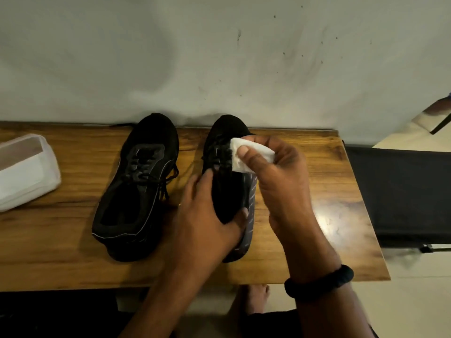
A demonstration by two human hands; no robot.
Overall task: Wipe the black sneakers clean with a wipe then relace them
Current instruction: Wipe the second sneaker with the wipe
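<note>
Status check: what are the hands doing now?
Left hand grips one sneaker. Right hand holds wipe at its laces. Second sneaker beside it, laced. Nothing blocking.

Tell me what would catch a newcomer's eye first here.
The white wipe, pinched in the right hand over the laces of the right-side black sneaker, stands out most. The left hand grips that sneaker's near end. The second black sneaker lies beside it on the wooden table, a wipes container at its left edge.
</note>
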